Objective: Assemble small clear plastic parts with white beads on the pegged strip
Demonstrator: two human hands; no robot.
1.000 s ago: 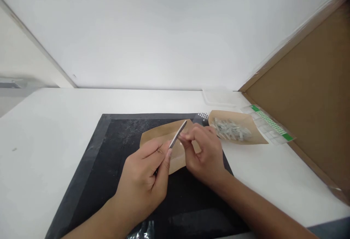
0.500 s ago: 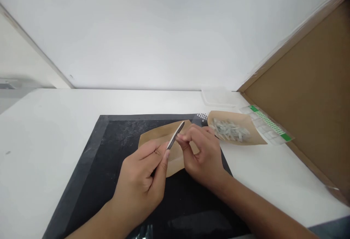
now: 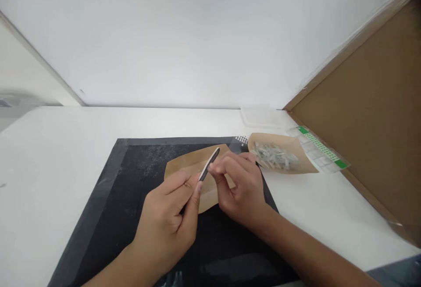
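Note:
My left hand (image 3: pixel 167 219) is closed, pinching the lower end of a slim nail file (image 3: pixel 209 163) between thumb and fingers. The file is dark grey with a pale edge and a rounded tip, and slants up to the right. My right hand (image 3: pixel 240 186) is closed too, its thumb and index fingertips pinched together against the file's right face. Whatever small thing may be between them is hidden. Beneath both hands a brown paper pouch (image 3: pixel 179 162) with a clear window lies on a black mat (image 3: pixel 108 217).
Right of the mat lies a second brown pouch (image 3: pixel 304 160) showing several clear, slim pieces through its window. A clear compartment case (image 3: pixel 324 149) with a green-marked strip leans by a cardboard panel (image 3: pixel 368 116). Behind sits a translucent lid or tray (image 3: pixel 259 117) on the white table (image 3: pixel 66 147).
The scene shifts slightly left as the camera moves. My right fingertips sit a little lower along the file; both hands keep nearly the same pose.

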